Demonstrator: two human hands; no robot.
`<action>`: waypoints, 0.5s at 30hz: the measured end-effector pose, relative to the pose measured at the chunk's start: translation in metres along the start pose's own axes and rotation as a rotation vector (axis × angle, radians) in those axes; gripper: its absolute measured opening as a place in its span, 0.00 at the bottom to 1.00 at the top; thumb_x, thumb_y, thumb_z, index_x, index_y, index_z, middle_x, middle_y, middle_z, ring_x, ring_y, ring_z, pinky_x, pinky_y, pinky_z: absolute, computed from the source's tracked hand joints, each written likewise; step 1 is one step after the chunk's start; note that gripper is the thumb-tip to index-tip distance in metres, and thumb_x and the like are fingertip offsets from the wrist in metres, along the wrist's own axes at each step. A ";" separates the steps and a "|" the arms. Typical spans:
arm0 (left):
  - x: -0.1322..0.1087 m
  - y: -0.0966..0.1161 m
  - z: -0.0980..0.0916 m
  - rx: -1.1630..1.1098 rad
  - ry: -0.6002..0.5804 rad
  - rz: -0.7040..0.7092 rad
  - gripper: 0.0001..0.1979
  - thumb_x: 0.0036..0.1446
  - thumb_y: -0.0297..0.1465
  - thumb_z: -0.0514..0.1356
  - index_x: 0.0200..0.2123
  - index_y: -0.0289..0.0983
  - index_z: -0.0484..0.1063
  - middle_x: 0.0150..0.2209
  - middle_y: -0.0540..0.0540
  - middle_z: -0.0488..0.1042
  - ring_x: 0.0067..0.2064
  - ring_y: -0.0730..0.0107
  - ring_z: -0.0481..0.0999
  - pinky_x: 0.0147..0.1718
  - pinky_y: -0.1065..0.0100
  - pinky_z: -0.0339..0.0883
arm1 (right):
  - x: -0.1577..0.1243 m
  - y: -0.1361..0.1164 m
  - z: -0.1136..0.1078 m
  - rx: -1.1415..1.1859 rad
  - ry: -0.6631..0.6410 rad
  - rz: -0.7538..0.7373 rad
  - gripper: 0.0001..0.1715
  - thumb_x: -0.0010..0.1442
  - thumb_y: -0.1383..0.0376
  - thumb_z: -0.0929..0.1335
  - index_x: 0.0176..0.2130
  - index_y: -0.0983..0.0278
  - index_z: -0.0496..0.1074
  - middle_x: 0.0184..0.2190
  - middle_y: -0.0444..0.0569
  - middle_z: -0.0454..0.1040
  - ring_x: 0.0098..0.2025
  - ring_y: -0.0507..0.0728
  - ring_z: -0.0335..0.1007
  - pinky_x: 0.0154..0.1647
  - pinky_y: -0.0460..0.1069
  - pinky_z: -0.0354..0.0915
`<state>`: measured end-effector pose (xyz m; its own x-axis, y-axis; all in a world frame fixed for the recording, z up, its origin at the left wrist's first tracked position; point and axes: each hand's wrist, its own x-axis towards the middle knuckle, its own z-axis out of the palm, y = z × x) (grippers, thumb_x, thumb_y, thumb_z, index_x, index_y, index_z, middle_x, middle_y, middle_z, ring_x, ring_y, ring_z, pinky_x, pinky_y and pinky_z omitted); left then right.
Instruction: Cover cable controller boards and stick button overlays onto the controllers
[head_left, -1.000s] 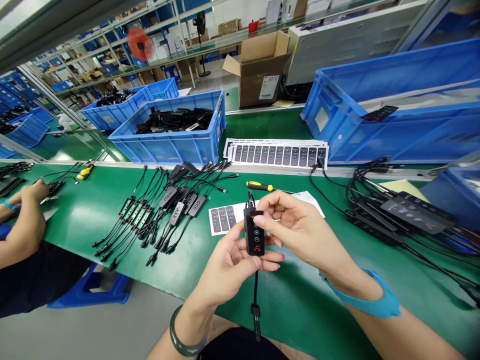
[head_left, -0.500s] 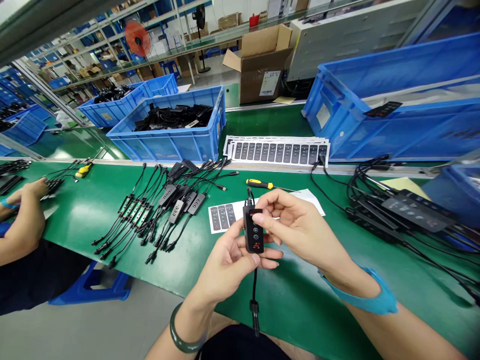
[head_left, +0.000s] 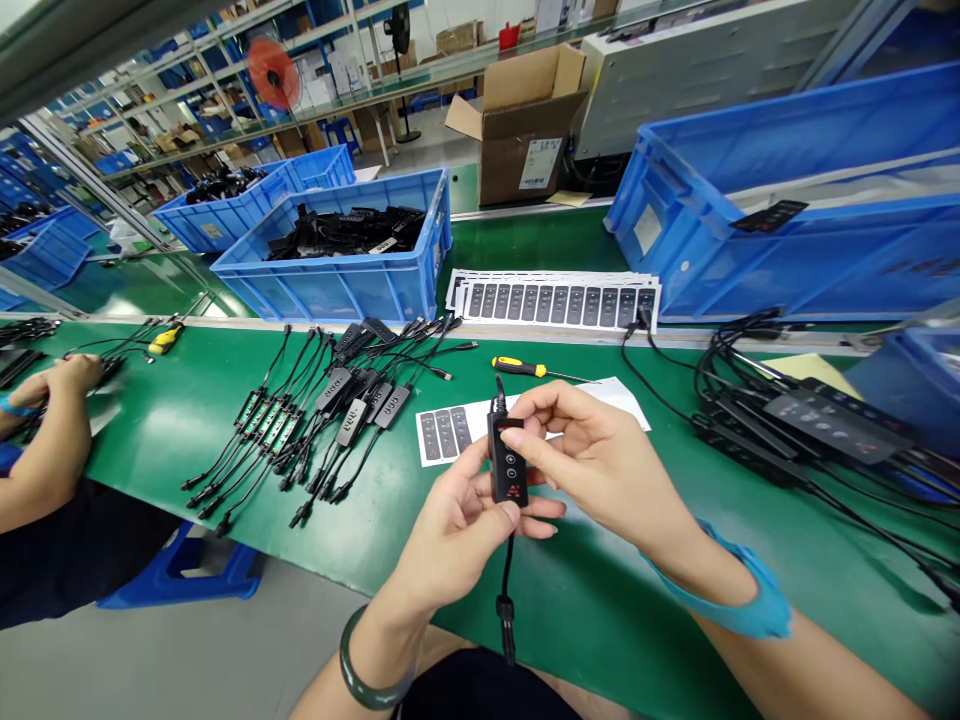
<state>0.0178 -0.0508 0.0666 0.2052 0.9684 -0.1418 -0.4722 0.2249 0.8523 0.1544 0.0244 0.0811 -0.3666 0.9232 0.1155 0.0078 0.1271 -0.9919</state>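
Observation:
Both my hands are raised over the green bench. My left hand (head_left: 457, 525) cradles a black push-button inline controller (head_left: 508, 470) from below, its thumb on the lower face. My right hand (head_left: 592, 450) pinches the controller's top end between thumb and fingers. Its black cable (head_left: 507, 585) hangs down to a plug. Just beyond my hands lies a sheet of button labels (head_left: 442, 434), partly hidden by my left hand. A yellow-handled screwdriver (head_left: 517, 367) lies farther on, touching neither hand.
Wired controllers (head_left: 322, 420) lie in rows on the left, with a black cable bundle (head_left: 750, 430) on the right. Label sheets (head_left: 555, 303) are stacked at the bench's far edge. Blue bins (head_left: 337, 265) stand behind. A co-worker's hand (head_left: 56, 380) works at the left.
My head view has shifted slightly. My hands and the controller keep nearly the same grip and position. The co-worker's hand has moved slightly left.

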 end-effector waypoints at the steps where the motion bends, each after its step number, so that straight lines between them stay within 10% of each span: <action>1: 0.000 0.001 0.001 0.010 0.002 0.002 0.29 0.58 0.31 0.65 0.62 0.39 0.63 0.42 0.42 0.78 0.44 0.60 0.81 0.42 0.65 0.76 | 0.000 0.000 0.000 -0.011 0.000 -0.003 0.09 0.57 0.60 0.71 0.35 0.62 0.71 0.26 0.44 0.68 0.26 0.52 0.66 0.21 0.44 0.69; 11: 0.002 -0.003 -0.001 0.080 0.040 0.028 0.26 0.58 0.31 0.64 0.59 0.37 0.65 0.39 0.44 0.77 0.42 0.61 0.81 0.39 0.65 0.76 | 0.001 0.009 -0.003 -0.220 0.066 -0.016 0.19 0.56 0.60 0.71 0.46 0.61 0.65 0.28 0.42 0.66 0.26 0.51 0.65 0.20 0.44 0.65; 15: 0.004 -0.001 -0.001 0.083 0.007 0.026 0.26 0.55 0.31 0.67 0.57 0.36 0.66 0.40 0.43 0.78 0.39 0.62 0.81 0.34 0.68 0.75 | 0.002 0.005 -0.007 -0.164 -0.211 0.123 0.32 0.48 0.61 0.75 0.51 0.60 0.63 0.35 0.44 0.70 0.25 0.50 0.66 0.20 0.44 0.64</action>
<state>0.0179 -0.0466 0.0644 0.1873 0.9746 -0.1225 -0.4048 0.1902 0.8944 0.1599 0.0297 0.0770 -0.5383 0.8419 -0.0362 0.2082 0.0912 -0.9738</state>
